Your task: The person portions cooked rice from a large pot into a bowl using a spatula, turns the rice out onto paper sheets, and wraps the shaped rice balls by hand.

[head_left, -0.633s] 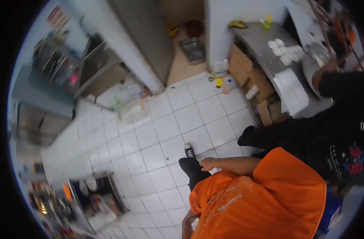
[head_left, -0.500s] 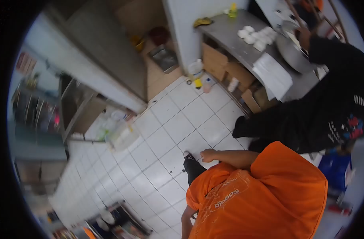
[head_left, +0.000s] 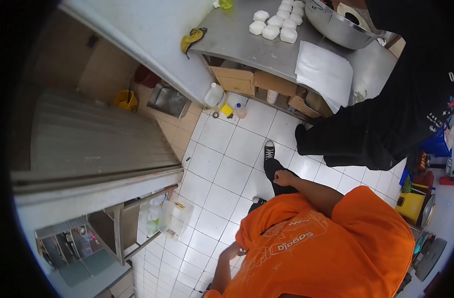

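Observation:
My right hand (head_left: 285, 178) hangs in front of my dark trousers with its fingers curled in, and nothing shows in it. It is above my black-and-white sneaker (head_left: 269, 150). My left hand (head_left: 233, 251) hangs low beside the hem of my orange shirt (head_left: 326, 243); its fingers are partly hidden, so I cannot tell their shape. Neither hand touches the metal table (head_left: 227, 37). Several white rounded pieces (head_left: 270, 32) sit on that table in rows, near a stack of white sheets (head_left: 324, 74) and a large metal bowl (head_left: 343, 30).
A person in black clothes (head_left: 386, 114) stands at the table by the bowl. Cardboard boxes (head_left: 234, 79) fill the shelf underneath. Bottles, including a clear jug (head_left: 214, 94), stand on the tiled floor (head_left: 217, 164). At left are a grey door (head_left: 98, 134) and a clear plastic bin (head_left: 177, 218).
My view has turned, and the table and its white pieces now look larger. My front foot and right hand appear farther right. The left hand shows more beside the shirt.

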Demonstrator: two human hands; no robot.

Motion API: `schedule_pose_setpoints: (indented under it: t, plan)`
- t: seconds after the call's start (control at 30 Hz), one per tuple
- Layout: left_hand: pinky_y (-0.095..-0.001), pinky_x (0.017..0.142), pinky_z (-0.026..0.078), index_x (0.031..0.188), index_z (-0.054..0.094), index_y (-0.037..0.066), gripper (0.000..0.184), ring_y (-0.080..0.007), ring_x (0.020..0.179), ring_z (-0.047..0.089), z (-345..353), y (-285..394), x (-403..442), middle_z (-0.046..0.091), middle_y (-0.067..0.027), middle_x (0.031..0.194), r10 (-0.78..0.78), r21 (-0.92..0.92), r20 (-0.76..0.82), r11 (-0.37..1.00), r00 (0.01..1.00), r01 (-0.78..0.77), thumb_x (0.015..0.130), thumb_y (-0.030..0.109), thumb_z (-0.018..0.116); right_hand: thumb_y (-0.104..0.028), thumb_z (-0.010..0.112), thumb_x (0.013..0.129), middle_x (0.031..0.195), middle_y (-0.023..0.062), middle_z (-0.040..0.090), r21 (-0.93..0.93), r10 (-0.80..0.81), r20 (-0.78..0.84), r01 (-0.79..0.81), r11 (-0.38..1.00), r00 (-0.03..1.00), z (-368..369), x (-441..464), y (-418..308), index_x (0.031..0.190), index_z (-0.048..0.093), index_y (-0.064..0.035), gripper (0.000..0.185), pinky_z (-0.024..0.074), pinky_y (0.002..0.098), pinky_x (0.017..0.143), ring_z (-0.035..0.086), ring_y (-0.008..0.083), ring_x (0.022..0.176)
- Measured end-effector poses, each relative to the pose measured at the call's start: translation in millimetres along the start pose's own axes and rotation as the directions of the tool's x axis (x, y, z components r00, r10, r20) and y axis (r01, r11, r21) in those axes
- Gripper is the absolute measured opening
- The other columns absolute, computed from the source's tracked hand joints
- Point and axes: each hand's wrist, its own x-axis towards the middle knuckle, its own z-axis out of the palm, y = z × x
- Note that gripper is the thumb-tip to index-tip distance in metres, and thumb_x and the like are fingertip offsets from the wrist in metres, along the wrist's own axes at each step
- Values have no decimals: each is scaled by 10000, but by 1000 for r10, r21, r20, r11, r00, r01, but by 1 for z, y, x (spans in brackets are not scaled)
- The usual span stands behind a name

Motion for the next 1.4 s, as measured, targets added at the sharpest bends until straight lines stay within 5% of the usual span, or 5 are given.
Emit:
schedule_pose_setpoints:
  t: [0.33, 0.5, 0.67, 0.77, 1.4]
  plan:
    - [-384, 901, 550, 1319, 616, -12, 434, -223, 1042, 694, -13, 230, -30, 730, -123, 1188, 411, 475, -350, 852, 842, -219, 988, 268, 618, -281, 718, 882, 947, 163, 755, 282, 36, -222, 28, 959, 974, -158, 119, -11, 1052, 711, -49, 287, 564, 422, 820, 735, 322, 905]
    - [-478, 892, 567, 996, 761, 80, 307, -381, 1017, 727, -80, 321, -13, 760, -200, 1022, -16, 782, -259, 584, 966, 219, 917, 348, 635, -267, 707, 905, 905, 153, 753, 258, 95, -317, -10, 966, 944, -202, 192, -2, 1057, 698, -55, 261, 572, 429, 803, 741, 316, 891]
    - [-511, 981, 525, 1404, 518, 79, 576, -405, 1160, 647, -144, 384, 134, 648, -202, 1272, 341, 499, -445, 862, 828, -87, 924, 348, 686, -313, 724, 910, 940, 127, 752, 69, 77, -329, -57, 996, 941, -205, 320, -34, 1068, 695, -91, 273, 567, 445, 851, 731, 326, 944]
    - [-570, 1038, 466, 1490, 416, 34, 719, -434, 1292, 531, -148, 402, 200, 505, -248, 1424, 371, 654, -576, 744, 729, 138, 908, 321, 726, -410, 765, 878, 962, 109, 730, -23, 8, -380, -18, 1000, 925, -189, 430, -42, 1135, 680, -96, 415, 560, 448, 865, 719, 296, 974]
    - [-604, 1102, 376, 1497, 394, 57, 757, -482, 1368, 381, -219, 400, 246, 380, -282, 1485, 374, 558, -557, 830, 741, 1, 860, 278, 739, -229, 774, 875, 1035, 212, 696, -341, -138, -445, -25, 940, 885, -184, 644, -112, 1150, 611, -40, 371, 587, 461, 859, 722, 375, 950]
